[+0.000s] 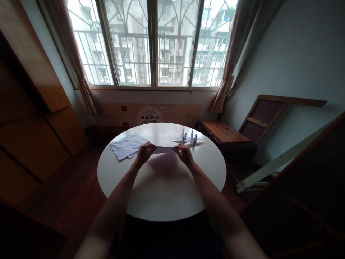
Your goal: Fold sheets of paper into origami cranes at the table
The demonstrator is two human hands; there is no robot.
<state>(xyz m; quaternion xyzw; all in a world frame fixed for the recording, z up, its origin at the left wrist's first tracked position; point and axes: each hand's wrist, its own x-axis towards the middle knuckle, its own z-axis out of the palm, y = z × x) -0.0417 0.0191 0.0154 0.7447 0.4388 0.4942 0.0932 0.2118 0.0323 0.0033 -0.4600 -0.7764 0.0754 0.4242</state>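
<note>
Between my two hands a sheet of paper (164, 150) is stretched level over the white round table (161, 201), its near side in shade. My left hand (146, 151) pinches its left end, and my right hand (183, 152) pinches its right end. Left of my left hand lies a loose stack of creased paper sheets (128, 144). Just beyond my right hand stand two folded paper cranes, one nearer (193, 138) and one farther (183, 136). Whether the held paper is folded I cannot tell.
A low wooden table (225, 131) stands right of the round table, with a wooden frame (262, 114) leaning by the wall. A printed cardboard box (175, 113) sits below the barred window (172, 57). Wooden cabinets (58, 133) line the left side.
</note>
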